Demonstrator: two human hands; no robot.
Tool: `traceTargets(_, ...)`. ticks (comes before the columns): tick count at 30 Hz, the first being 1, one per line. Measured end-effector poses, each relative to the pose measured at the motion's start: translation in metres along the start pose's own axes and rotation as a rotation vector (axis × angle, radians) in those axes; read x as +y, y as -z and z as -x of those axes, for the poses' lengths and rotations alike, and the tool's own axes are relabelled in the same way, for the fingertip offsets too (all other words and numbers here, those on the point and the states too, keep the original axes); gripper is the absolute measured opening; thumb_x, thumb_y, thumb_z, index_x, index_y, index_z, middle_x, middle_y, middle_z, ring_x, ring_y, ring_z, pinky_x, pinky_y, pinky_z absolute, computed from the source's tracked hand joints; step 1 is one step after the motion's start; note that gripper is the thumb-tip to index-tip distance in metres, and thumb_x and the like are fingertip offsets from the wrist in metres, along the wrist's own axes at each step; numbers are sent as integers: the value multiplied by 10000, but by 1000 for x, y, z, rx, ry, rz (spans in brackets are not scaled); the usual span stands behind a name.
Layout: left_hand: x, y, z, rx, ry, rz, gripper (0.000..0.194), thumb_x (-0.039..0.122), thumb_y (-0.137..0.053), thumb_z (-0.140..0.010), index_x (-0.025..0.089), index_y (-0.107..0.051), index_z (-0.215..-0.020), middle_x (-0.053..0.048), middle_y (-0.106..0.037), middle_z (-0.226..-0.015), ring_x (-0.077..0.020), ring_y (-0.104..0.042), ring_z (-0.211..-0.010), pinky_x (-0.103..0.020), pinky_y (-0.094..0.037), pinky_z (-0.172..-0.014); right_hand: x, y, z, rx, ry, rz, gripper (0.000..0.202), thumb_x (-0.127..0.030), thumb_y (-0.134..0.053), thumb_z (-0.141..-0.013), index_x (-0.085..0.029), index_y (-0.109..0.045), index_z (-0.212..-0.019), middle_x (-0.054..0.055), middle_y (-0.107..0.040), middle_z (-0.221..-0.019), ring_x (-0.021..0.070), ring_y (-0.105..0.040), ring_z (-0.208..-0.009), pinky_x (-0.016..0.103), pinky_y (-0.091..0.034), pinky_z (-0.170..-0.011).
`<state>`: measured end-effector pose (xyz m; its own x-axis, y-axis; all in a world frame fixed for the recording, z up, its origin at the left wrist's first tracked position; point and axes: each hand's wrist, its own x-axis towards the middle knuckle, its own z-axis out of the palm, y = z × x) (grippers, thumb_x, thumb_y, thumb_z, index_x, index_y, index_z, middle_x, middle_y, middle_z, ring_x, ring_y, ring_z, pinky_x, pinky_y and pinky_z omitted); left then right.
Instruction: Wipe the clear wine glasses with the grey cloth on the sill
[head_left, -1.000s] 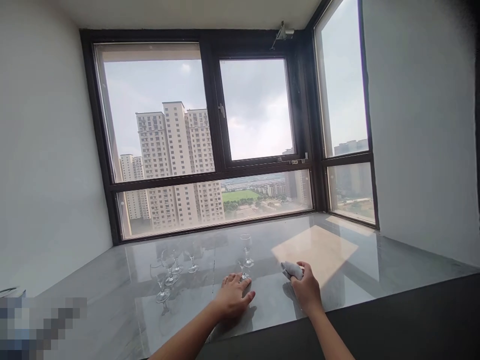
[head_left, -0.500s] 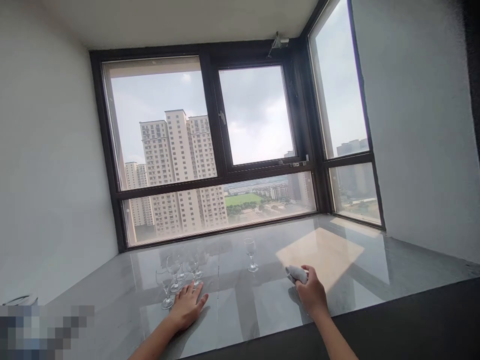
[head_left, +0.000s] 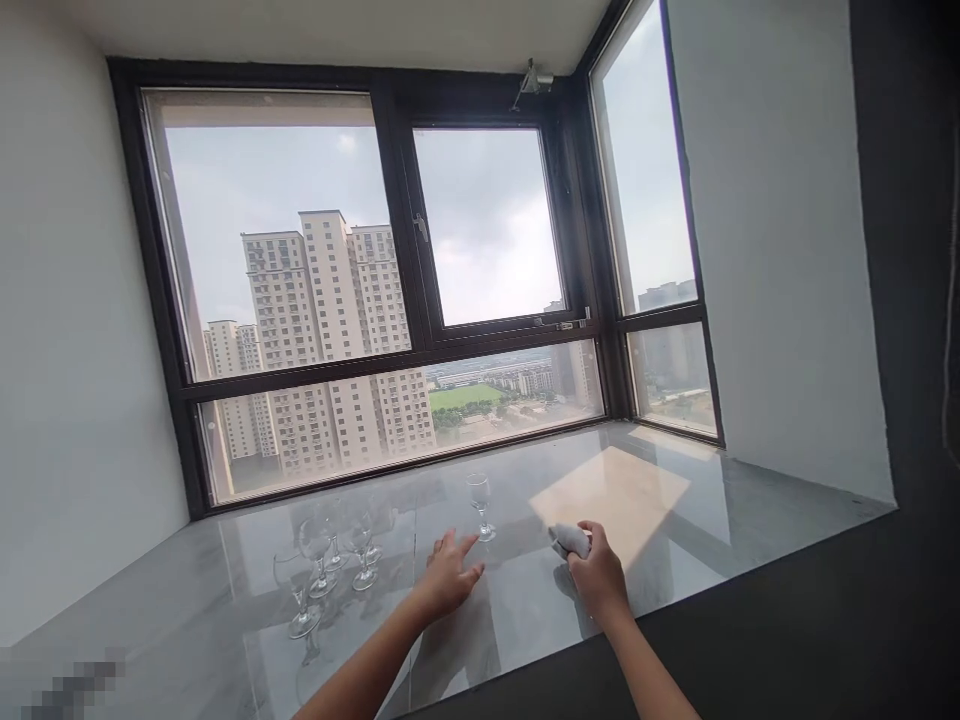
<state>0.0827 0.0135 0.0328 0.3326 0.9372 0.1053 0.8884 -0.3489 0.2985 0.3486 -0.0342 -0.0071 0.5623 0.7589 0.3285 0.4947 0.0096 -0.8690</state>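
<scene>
Left of the cloth (head_left: 571, 541) clamped in the right hand (head_left: 601, 574) stood a lone glass (head_left: 478, 492); there too, the left hand (head_left: 448, 577) was spread, holding nothing. Pinching the stem (head_left: 483, 519) gently seemed best.

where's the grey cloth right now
In the head view, the grey cloth is right of centre, in the grip of the right hand, by the near left edge of the sunlit patch on the ledge.
</scene>
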Motion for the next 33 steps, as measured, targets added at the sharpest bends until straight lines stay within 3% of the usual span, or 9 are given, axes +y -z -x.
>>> traceTargets(4,26,-7,-57,-9,26,1,608,407,-527,-860,282,-469,-1452,-84,-364,-1574,-345,-322,-1429,-505,-293,-1131,-1,0,0,26,3,-13,413,-145,-502,-732,-215,-518,-1139,53,-700,-949,214,-671,-822,260,-446,-696)
traceTargets(8,28,-11,-65,24,-51,-2,523,316,-518,-847,217,-589,-1356,-101,-538,-1447,-288,-422,-1366,-443,-308,-1138,-1,0,-1,23,18,-28,401,-135,-507,-732,-224,-513,-1124,40,-699,-948,202,-677,-831,241,-452,-703)
traceTargets(10,21,-11,-47,35,-96,2,479,315,-501,-857,218,-634,-1307,-86,-590,-1396,-254,-463,-1334,-388,-322,-1136,-1,0,-1,15,20,-37,413,-136,-503,-741,-219,-500,-1145,49,-698,-969,205,-675,-862,243,-453,-722)
traceTargets(13,-3,-8,3,60,-137,2,432,320,-472,-872,251,-682,-1243,-54,-646,-1324,-227,-523,-1274,-330,-368,-1103,-1,0,0,1,6,-52,436,-146,-496,-757,-207,-483,-1188,63,-694,-999,207,-674,-879,245,-450,-724)
traceTargets(18,-75,14,97,194,-72,-29,376,415,-424,-908,322,-762,-1044,-35,-726,-1086,-248,-628,-1078,-335,-472,-982,-2,0,0,-33,-3,-71,428,-150,-510,-759,-217,-511,-1181,60,-693,-1007,210,-671,-859,249,-442,-699)
traceTargets(22,-118,35,125,217,41,-83,321,401,-465,-859,323,-772,-915,-26,-733,-1011,-277,-638,-1068,-357,-486,-963,-3,0,0,-40,-3,-73,439,-134,-499,-757,-215,-500,-1189,67,-684,-1025,217,-661,-880,258,-431,-723)
traceTargets(26,-117,35,107,274,42,-47,301,365,-452,-860,270,-725,-778,-45,-718,-948,-266,-641,-1029,-339,-490,-928,-3,-1,0,-39,2,-72,442,-133,-482,-764,-194,-493,-1202,85,-677,-1022,236,-656,-881,276,-430,-720)
traceTargets(30,-87,14,59,368,-83,20,207,190,-419,-827,248,-611,-782,-35,-671,-882,-208,-638,-881,-289,-493,-825,-4,-2,2,2,11,-67,500,-124,-466,-760,-177,-450,-1257,76,-687,-1005,229,-666,-882,274,-443,-731)
traceTargets(33,-60,-1,22,422,-129,50,257,73,-390,-765,251,-555,-848,-19,-633,-835,-181,-623,-804,-265,-472,-766,-3,-2,3,22,23,-60,488,-134,-464,-764,-191,-456,-1249,53,-698,-975,205,-683,-860,250,-453,-714)
